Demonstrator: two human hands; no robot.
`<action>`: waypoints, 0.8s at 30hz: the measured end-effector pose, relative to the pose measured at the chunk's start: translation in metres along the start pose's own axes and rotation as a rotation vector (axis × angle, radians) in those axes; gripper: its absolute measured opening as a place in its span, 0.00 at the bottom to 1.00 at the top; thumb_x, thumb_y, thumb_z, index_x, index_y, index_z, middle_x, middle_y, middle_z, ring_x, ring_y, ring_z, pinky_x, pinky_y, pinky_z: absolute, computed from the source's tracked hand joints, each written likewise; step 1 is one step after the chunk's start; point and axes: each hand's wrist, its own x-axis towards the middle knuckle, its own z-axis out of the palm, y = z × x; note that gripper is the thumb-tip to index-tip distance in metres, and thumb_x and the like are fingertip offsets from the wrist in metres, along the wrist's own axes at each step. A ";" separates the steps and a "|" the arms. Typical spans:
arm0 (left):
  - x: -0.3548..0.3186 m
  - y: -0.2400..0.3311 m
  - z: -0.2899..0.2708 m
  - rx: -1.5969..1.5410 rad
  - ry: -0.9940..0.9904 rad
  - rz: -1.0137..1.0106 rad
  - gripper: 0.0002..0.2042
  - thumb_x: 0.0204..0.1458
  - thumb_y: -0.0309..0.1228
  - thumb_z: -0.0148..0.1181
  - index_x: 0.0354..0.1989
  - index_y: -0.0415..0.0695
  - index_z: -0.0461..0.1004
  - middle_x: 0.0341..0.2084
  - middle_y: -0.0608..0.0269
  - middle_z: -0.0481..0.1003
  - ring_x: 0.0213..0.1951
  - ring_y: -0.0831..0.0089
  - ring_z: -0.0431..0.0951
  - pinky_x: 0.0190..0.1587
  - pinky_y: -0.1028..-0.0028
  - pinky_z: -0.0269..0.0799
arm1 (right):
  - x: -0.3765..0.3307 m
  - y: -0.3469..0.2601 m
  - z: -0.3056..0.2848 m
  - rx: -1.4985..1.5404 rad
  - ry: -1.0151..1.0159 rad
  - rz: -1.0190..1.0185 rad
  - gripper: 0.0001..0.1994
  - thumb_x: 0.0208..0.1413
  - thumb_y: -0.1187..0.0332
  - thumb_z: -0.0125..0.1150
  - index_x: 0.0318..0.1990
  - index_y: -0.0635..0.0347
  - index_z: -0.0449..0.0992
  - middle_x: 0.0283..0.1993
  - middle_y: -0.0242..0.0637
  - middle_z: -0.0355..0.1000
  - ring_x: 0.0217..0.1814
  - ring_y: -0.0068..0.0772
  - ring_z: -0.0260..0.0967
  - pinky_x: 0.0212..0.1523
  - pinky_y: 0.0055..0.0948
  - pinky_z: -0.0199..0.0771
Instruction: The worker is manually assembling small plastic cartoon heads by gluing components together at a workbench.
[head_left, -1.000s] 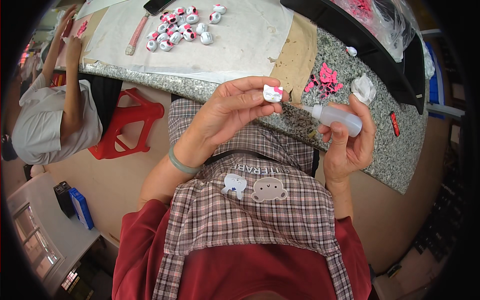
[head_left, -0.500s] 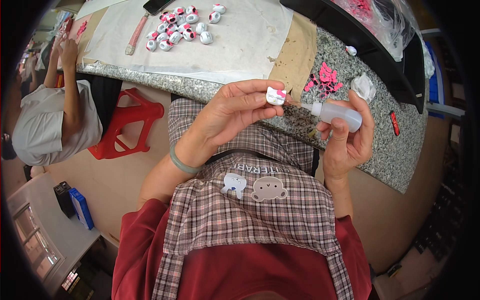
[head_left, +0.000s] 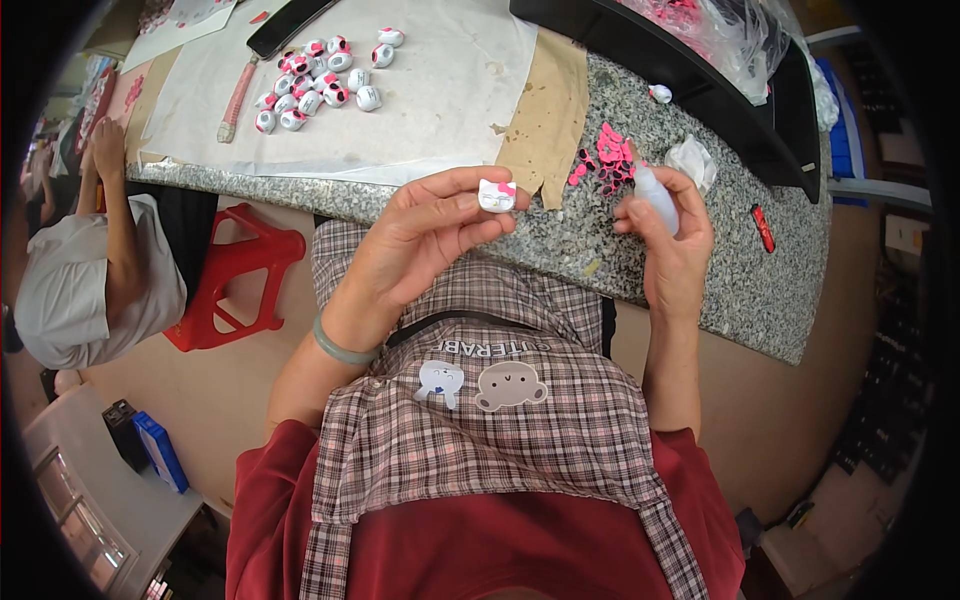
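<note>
Between the thumb and fingers of my left hand [head_left: 425,225] is a small white cat-head figure [head_left: 497,196] with a pink bow, its front turned up toward me. My right hand [head_left: 675,240] grips a translucent squeeze bottle [head_left: 656,200] with a thin nozzle. The bottle stands nearly upright, its tip apart from the figure and over a heap of small pink and black pieces [head_left: 612,160] on the granite tabletop. More white-and-pink heads [head_left: 318,82] lie grouped on the white sheet at the far left.
A pink-handled tool [head_left: 237,100] and a dark phone [head_left: 288,28] lie on the white sheet [head_left: 420,100]. Crumpled tissue [head_left: 690,163] and a red cutter [head_left: 763,228] rest at right, below a black tray [head_left: 660,50]. At left, another person sits beside a red stool [head_left: 240,275].
My right hand has drawn the bottle away from the figure and tipped its nozzle upward. My left hand still holds the figure. The whole view has shifted slightly.
</note>
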 end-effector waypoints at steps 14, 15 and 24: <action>-0.003 0.001 -0.003 0.012 0.024 0.026 0.17 0.53 0.21 0.47 0.52 0.28 0.63 0.44 0.37 0.70 0.41 0.63 0.76 0.46 0.76 0.75 | 0.014 0.000 -0.006 -0.843 -0.003 -0.348 0.06 0.44 0.77 0.62 0.33 0.63 0.76 0.32 0.36 0.71 0.32 0.30 0.70 0.33 0.24 0.67; -0.003 0.001 -0.003 0.014 0.028 0.024 0.17 0.53 0.21 0.47 0.52 0.28 0.63 0.44 0.37 0.70 0.41 0.63 0.76 0.46 0.76 0.75 | 0.014 0.000 -0.006 -0.858 0.000 -0.372 0.06 0.43 0.77 0.62 0.31 0.64 0.76 0.31 0.37 0.71 0.30 0.32 0.70 0.32 0.26 0.68; -0.002 0.000 -0.005 0.016 0.024 0.018 0.17 0.53 0.20 0.47 0.52 0.29 0.63 0.44 0.38 0.70 0.41 0.63 0.76 0.46 0.76 0.75 | 0.010 0.001 -0.001 -1.001 -0.018 -0.379 0.07 0.42 0.76 0.63 0.32 0.62 0.76 0.33 0.39 0.71 0.31 0.37 0.71 0.32 0.30 0.69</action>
